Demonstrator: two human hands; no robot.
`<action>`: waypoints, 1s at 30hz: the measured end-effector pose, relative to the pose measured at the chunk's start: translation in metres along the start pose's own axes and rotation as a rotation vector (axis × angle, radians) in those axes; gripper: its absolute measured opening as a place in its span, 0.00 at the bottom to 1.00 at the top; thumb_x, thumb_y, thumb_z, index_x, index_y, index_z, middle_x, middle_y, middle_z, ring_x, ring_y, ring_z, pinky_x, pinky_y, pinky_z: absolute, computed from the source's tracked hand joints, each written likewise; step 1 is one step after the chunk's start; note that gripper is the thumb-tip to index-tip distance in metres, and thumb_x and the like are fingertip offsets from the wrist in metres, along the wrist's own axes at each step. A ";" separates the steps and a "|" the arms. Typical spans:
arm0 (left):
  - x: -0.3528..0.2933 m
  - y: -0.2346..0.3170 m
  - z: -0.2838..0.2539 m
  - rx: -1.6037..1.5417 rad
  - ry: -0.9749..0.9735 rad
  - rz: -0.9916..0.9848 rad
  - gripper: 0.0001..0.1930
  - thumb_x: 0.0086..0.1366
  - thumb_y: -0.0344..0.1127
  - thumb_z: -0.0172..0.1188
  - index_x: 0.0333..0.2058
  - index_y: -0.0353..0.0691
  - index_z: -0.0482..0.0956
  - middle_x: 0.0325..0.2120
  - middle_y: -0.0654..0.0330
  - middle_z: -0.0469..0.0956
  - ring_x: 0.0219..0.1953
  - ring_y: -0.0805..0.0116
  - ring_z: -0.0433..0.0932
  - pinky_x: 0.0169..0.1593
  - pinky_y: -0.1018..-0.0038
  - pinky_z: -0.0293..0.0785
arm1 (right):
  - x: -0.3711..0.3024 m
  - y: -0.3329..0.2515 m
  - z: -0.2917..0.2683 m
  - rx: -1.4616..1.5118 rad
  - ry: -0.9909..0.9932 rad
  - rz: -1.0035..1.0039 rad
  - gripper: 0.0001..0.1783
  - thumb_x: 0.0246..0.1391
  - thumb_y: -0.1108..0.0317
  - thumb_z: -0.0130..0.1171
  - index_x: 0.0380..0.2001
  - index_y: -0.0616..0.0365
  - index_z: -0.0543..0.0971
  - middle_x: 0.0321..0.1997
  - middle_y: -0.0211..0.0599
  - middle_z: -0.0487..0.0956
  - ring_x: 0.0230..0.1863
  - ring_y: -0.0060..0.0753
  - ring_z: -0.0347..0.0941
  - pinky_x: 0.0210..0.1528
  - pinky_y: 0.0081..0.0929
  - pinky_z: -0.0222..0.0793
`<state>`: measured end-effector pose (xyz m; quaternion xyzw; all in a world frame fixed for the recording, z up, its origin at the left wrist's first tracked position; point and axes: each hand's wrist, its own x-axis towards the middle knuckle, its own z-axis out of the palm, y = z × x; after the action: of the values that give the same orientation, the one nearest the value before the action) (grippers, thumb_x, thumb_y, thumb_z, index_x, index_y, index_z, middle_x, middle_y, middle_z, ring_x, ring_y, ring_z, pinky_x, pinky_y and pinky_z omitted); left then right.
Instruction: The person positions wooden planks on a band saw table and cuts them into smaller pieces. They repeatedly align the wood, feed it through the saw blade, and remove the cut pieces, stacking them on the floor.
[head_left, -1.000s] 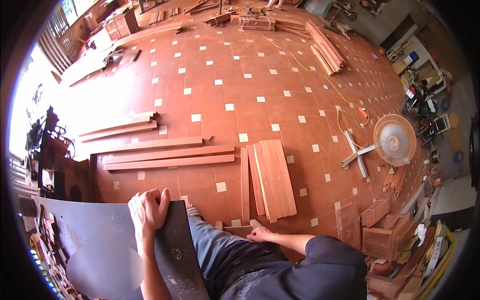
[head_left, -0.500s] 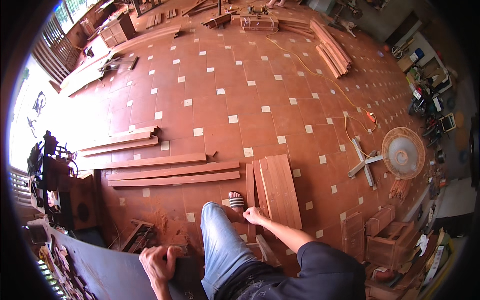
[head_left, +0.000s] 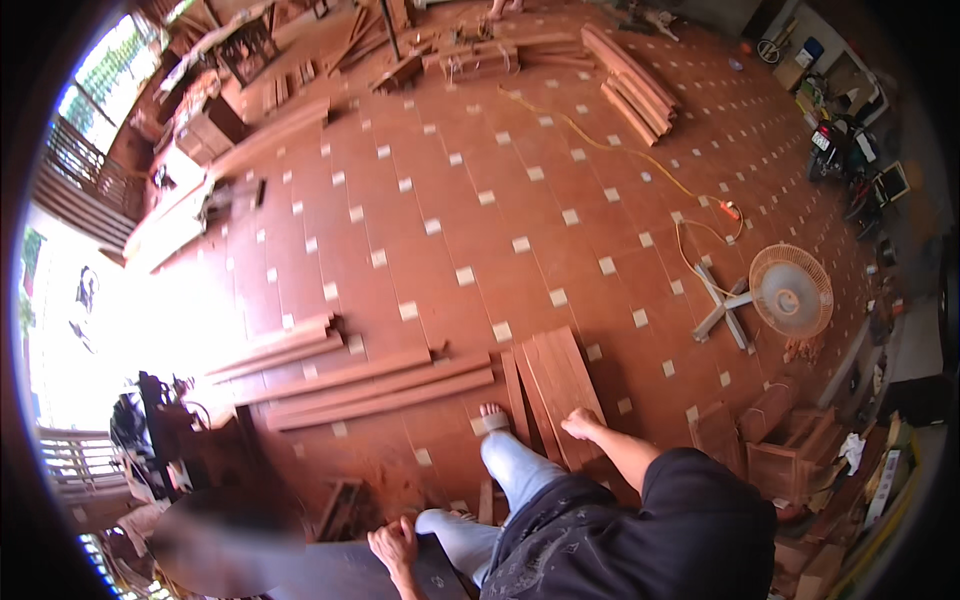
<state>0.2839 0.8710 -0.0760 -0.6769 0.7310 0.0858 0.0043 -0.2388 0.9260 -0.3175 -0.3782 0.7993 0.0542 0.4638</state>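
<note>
My left hand (head_left: 393, 546) is in front of my body, over the dark flat tabletop (head_left: 330, 572) at the lower left. Its fingers are loosely bent with gaps between them, and no object shows in them. I cannot tell whether it touches the tabletop. My right hand (head_left: 580, 424) hangs out ahead with the fingers curled in, and nothing can be seen in it. In the view it overlaps the wide reddish boards (head_left: 560, 370) lying on the floor. A narrower board (head_left: 516, 402) lies along their left side.
Long wooden beams (head_left: 390, 392) lie across the floor to the left, near a dark machine (head_left: 165, 440). A pedestal fan (head_left: 790, 292) lies at the right beside a yellow cord (head_left: 690, 180). Wooden frames (head_left: 795, 455) stand lower right. Stacked timber (head_left: 635, 90) sits at the far side.
My body and both hands have shifted right in the view, and the floor has turned with it. My leg now stretches forward beside the boards. Both hands look much the same in shape.
</note>
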 end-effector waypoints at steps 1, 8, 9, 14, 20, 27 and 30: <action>0.002 0.003 0.005 0.002 0.011 0.012 0.23 0.65 0.48 0.64 0.15 0.40 0.83 0.17 0.50 0.81 0.24 0.46 0.80 0.41 0.54 0.70 | 0.003 0.002 -0.019 0.002 0.061 0.066 0.24 0.60 0.49 0.58 0.18 0.54 0.85 0.20 0.41 0.84 0.27 0.38 0.84 0.38 0.40 0.82; 0.025 0.018 -0.015 -0.001 -0.157 -0.023 0.20 0.64 0.49 0.64 0.21 0.38 0.86 0.21 0.48 0.83 0.25 0.44 0.81 0.38 0.53 0.74 | 0.054 -0.021 -0.135 0.332 0.223 -0.020 0.20 0.58 0.51 0.60 0.30 0.56 0.89 0.33 0.46 0.86 0.37 0.47 0.83 0.43 0.41 0.79; 0.042 0.028 -0.013 -0.024 -0.206 -0.010 0.20 0.64 0.48 0.64 0.21 0.38 0.86 0.21 0.48 0.83 0.26 0.44 0.81 0.38 0.52 0.74 | 0.068 -0.004 -0.139 0.413 0.253 -0.021 0.19 0.58 0.52 0.61 0.30 0.56 0.88 0.33 0.45 0.86 0.36 0.45 0.82 0.41 0.40 0.77; 0.135 0.076 -0.003 -0.066 -0.412 -0.069 0.19 0.63 0.48 0.65 0.22 0.39 0.86 0.22 0.47 0.84 0.27 0.43 0.82 0.38 0.51 0.76 | 0.083 -0.017 -0.168 0.867 0.201 0.119 0.18 0.60 0.54 0.62 0.22 0.55 0.85 0.21 0.37 0.84 0.19 0.33 0.79 0.24 0.35 0.75; 0.289 0.152 0.033 -0.090 -0.599 -0.145 0.17 0.62 0.47 0.65 0.23 0.39 0.86 0.24 0.46 0.85 0.29 0.41 0.84 0.37 0.49 0.79 | 0.119 0.008 -0.230 1.021 0.156 0.293 0.14 0.67 0.58 0.62 0.38 0.59 0.81 0.28 0.33 0.82 0.22 0.25 0.76 0.22 0.26 0.71; 0.574 0.234 0.071 -0.070 -0.589 0.010 0.15 0.61 0.45 0.66 0.24 0.39 0.87 0.26 0.44 0.85 0.30 0.40 0.85 0.36 0.48 0.82 | 0.148 0.068 -0.331 1.330 0.191 0.630 0.14 0.70 0.56 0.58 0.48 0.53 0.81 0.38 0.36 0.84 0.30 0.31 0.80 0.38 0.39 0.81; 0.773 0.374 0.087 0.057 -0.373 0.316 0.12 0.62 0.43 0.64 0.29 0.40 0.87 0.31 0.42 0.86 0.33 0.37 0.85 0.38 0.47 0.83 | 0.155 0.079 -0.382 1.591 0.345 0.595 0.15 0.70 0.53 0.58 0.48 0.51 0.80 0.38 0.34 0.85 0.32 0.32 0.80 0.46 0.40 0.80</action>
<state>-0.1610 0.1439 -0.2110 -0.5261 0.8166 0.1882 0.1447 -0.6020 0.7287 -0.2445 0.2808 0.7246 -0.4601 0.4295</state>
